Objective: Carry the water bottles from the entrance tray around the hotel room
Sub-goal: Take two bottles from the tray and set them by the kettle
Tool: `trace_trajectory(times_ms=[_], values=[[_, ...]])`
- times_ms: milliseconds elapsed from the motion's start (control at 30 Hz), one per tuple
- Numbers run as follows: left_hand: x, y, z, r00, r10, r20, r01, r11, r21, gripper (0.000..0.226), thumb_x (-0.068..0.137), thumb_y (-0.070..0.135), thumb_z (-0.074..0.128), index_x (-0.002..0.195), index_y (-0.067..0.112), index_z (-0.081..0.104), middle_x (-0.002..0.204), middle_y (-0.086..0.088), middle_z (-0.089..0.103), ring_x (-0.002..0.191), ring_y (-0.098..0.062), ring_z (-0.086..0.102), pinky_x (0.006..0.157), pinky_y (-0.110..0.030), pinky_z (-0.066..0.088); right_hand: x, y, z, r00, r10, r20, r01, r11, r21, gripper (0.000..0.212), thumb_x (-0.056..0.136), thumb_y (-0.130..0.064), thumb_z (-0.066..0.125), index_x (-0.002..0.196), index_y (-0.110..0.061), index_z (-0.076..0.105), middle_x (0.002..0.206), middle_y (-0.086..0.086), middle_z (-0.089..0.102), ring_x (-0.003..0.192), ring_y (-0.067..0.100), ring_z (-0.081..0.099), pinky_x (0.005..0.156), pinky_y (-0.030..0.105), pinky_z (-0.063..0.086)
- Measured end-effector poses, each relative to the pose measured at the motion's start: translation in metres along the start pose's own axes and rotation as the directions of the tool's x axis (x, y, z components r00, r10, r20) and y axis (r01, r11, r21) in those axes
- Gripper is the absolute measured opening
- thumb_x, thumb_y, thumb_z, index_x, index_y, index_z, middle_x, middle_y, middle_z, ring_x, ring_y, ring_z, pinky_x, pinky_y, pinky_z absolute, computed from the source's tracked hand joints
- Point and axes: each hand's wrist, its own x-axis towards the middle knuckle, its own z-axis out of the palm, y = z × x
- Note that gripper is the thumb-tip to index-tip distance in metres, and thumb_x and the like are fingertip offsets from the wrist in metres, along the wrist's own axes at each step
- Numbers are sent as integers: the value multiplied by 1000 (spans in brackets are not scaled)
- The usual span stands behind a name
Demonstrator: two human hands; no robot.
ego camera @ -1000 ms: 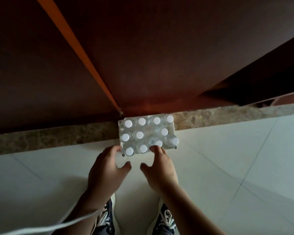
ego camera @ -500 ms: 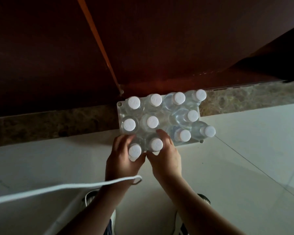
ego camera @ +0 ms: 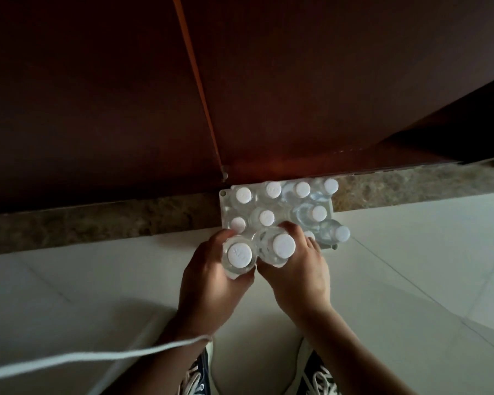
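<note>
Where the pale tiled floor (ego camera: 397, 280) meets a speckled stone threshold (ego camera: 97, 220) under a dark wooden door (ego camera: 297, 81), a white tray (ego camera: 226, 203) lies on the floor, holding clear water bottles (ego camera: 311, 206) with white caps. The left hand (ego camera: 208, 283) has its fingers wrapped around one bottle (ego camera: 238, 256), and the right hand (ego camera: 300, 272) grips a second bottle (ego camera: 280, 248) just beside it, both at the tray's near edge. A white cord (ego camera: 83, 357) crosses the left forearm above dark sneakers (ego camera: 317, 377).
</note>
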Motion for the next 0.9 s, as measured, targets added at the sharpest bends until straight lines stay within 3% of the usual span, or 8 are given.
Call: trace_trajectory(times_ms=[100,200,333,467,567,700,833,900], values=[[6,62,-67,999,51,12,-51,999,-11,56,61,38,84,112,30,62,100,12,71,93,-13,67,77,-20,49,-10,-43,-64,987,-134,-86,139,988,62,54,59,-26,87,106,-18,61,96,0,70,91,25,60,77,31,41],[9,137,-147,997,75,21,-72,993,-97,67,54,42,86,113,48,53,98,24,64,95,-4,63,77,-14,47,-28,-100,-145,970,-205,-127,226,958,177,57,55,-28,87,103,-29,57,97,-9,64,94,23,58,79,35,46],[14,245,-256,978,200,-54,-208,950,-235,67,55,47,79,114,61,50,106,10,66,99,2,61,83,-9,46,-50,-188,-270,927,-325,-187,370,873,318,49,55,-38,80,94,-39,51,92,-15,58,85,17,58,73,39,49],[3,368,-360,958,273,-87,-284,860,-423,62,61,41,78,119,36,57,105,5,69,97,-7,67,79,-19,52,-86,-277,-395,912,-376,-166,398,711,580,48,60,-20,86,100,-24,59,93,12,65,82,32,65,69,54,53],[-20,456,-424,952,281,-123,-293,714,-636,64,61,36,76,120,21,56,100,8,72,91,-8,70,75,-20,54,-126,-341,-485,886,-419,-197,416,532,738,46,61,-10,80,99,-17,55,88,15,64,75,35,63,65,58,55],[-59,556,-499,905,389,-172,-387,584,-713,51,67,26,72,113,17,53,90,16,72,82,0,68,69,-16,53,-187,-411,-593,839,-462,-288,504,457,733,44,59,-11,75,97,-21,55,83,3,65,72,24,63,65,49,55],[-93,640,-564,833,490,-257,-511,504,-696,41,70,23,68,107,21,53,86,20,71,78,4,68,65,-11,51,-242,-459,-673,799,-447,-403,577,379,724,47,58,-15,80,98,-13,55,85,15,67,77,34,65,71,62,53],[-105,673,-591,801,528,-282,-553,475,-684,44,69,21,71,110,21,53,89,20,72,82,4,68,67,-11,51,-266,-478,-704,773,-444,-453,615,349,707,51,57,-15,80,100,-7,53,85,10,66,77,30,65,73,60,55]])
